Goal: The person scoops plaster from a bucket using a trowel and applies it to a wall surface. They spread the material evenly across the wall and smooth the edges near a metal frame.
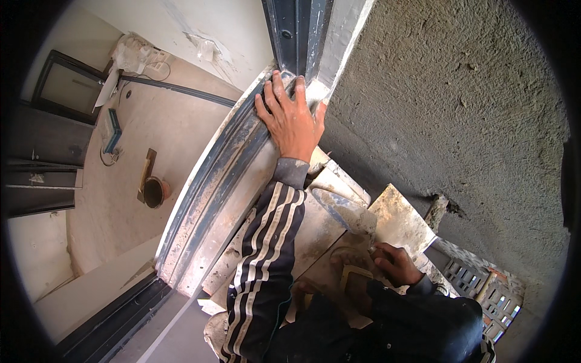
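My left hand (293, 121) reaches to the far end of a dirty dark metal sill track (212, 175). Its fingers are spread over the corner where the track meets an upright dark frame (296, 36). Lower down and to the right, my right hand (396, 264) is closed round the handle end of a trowel (342, 209). The trowel's mortar-smeared, pointed blade lies low over pale slabs, tip toward the upper left. A stained pale tile piece (400, 221) sits just beyond this hand. My fingers partly hide the trowel's handle.
Rough grey cement wall (460, 109) rises on the right, with a short stub poking out near its base. Below my hands are my feet in yellow-strapped sandals (354, 278). Across the sill, a bucket (156, 192) and a long float (146, 172) stand on the room floor.
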The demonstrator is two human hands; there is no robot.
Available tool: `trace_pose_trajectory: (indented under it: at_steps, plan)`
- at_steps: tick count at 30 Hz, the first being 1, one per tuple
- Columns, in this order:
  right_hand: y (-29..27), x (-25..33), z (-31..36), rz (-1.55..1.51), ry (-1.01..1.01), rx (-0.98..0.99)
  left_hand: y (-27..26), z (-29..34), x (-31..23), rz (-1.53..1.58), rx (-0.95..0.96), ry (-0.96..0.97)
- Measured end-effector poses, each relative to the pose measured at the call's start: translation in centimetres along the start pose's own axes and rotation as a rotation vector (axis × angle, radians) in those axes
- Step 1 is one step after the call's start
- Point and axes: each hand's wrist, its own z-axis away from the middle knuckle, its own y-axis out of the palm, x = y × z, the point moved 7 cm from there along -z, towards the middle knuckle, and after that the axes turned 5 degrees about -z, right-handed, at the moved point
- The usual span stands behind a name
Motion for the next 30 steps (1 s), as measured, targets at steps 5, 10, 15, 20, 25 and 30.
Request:
trace_pose_trajectory:
  at_steps: [5,10,15,20,25,30]
  plan:
    - [0.3,0.3,0.0,0.0,-0.005,0.01,-0.4,-0.3,0.1,-0.061,0.044,0.013]
    - [-0.4,1.5,0.2,0.081,0.015,0.03,-0.3,-0.2,-0.9,-0.197,0.135,0.067]
    - [-0.6,1.4,0.1,0.06,0.031,-0.015,-3.8,0.4,2.1,-0.225,0.168,0.071]
    - [-0.3,1.6,-0.3,0.074,0.044,-0.014,-2.3,-0.1,1.7,-0.09,0.105,0.294]
    - [-0.3,0.0,-0.1,0.062,-0.005,-0.029,-4.4,1.0,3.0,-0.18,0.164,0.192]
    - [-0.6,-1.3,-0.1,0.019,0.018,-0.029,-5.7,0.5,4.1,0.103,0.178,0.361]
